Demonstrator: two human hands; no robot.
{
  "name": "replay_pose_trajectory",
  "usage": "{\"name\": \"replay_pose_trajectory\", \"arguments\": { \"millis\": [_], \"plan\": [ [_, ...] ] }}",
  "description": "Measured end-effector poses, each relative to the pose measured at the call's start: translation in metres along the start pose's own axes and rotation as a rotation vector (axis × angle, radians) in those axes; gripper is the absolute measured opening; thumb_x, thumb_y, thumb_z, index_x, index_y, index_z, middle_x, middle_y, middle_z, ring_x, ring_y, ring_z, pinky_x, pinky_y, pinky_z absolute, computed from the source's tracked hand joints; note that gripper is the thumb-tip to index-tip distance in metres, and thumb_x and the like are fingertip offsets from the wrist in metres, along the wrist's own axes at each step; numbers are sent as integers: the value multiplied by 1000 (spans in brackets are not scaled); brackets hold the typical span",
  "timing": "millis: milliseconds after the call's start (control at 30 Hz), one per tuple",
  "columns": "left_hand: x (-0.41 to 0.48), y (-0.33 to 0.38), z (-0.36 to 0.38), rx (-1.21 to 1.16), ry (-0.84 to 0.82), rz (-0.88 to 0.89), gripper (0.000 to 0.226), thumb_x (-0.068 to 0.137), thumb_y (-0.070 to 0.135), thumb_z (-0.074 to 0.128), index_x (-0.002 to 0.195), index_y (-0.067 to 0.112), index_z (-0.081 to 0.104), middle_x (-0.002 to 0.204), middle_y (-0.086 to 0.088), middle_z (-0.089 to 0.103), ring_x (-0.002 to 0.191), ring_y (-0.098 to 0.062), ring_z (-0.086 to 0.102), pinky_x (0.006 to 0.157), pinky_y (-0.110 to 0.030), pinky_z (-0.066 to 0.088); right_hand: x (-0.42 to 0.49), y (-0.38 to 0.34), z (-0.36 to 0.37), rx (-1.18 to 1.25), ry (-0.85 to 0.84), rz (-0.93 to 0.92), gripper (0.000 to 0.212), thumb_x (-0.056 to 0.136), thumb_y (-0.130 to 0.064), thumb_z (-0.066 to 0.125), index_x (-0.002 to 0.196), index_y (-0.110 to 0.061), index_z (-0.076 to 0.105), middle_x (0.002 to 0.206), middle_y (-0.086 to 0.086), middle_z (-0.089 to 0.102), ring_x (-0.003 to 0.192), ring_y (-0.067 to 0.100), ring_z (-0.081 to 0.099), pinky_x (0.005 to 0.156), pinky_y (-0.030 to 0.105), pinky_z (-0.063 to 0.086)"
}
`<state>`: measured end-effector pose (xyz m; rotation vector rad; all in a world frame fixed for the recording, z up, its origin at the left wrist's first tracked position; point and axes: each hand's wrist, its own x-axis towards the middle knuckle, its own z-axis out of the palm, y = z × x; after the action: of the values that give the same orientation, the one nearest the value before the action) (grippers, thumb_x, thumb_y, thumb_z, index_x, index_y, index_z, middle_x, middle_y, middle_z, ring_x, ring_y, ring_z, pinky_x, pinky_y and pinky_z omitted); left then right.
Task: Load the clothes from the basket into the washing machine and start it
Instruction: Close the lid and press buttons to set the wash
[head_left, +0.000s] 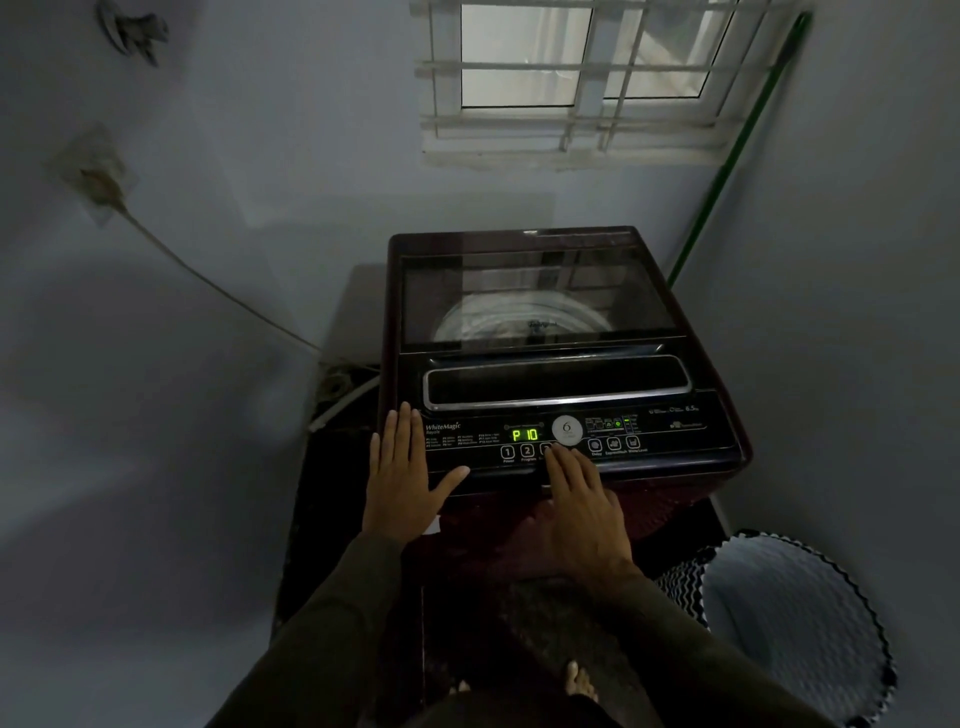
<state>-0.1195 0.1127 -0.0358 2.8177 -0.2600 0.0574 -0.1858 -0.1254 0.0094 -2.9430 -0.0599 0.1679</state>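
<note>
As our left hand (402, 478) is resting flat on the closed washing machine's (540, 291) front corner, we are touching its control panel (660, 441) with our right hand's (584, 512) straight, empty fingers (560, 463), judging that the rigid flush buttons (508, 452) are wanting just a light fingertip press.

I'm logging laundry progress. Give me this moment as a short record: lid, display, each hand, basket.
lid: glass, shut on the washing machine
display: lit green, reads P 10
left hand: flat on the control panel, left end
right hand: fingers straight, fingertips at the button right of button 2
basket: beside the machine, right side; no clothes seen inside
</note>
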Motion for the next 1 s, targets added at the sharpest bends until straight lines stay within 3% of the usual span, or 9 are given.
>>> {"name": "replay_pose_trajectory", "arguments": {
  "millis": [233,467,633,1000],
  "plan": [
    [-1,1,-1,-16,18,3,107,84,83,18,156,7,0,165,-8,-8,151,-20,-15,123,-45,-5,5,-5,7,-14,12,41,91,75,-36,75,150,-12,28,156,0,27,142,25,28,91,45,54],
    [-2,1,1,-28,40,5,106,85,83,20,156,6,2,165,-8,-5,152,-20,-12,123,-45,-6,9,-3,2,-37,-18,-6,89,81,-32,72,152,-10,22,156,0,24,141,28,29,98,43,50],
    [-2,1,1,-27,34,3,106,85,83,18,156,6,2,165,-9,-5,152,-21,-12,123,-46,-4,10,-7,-2,16,6,14,82,78,-30,73,146,-11,32,147,-2,33,133,23,35,93,39,53],
    [-1,1,0,-2,18,4,107,84,84,16,156,6,1,165,-9,-7,152,-22,-12,123,-47,-2,4,-10,-1,66,-12,41,86,86,-29,65,154,-13,15,160,-1,15,149,25,13,107,42,40]
  ]
}}
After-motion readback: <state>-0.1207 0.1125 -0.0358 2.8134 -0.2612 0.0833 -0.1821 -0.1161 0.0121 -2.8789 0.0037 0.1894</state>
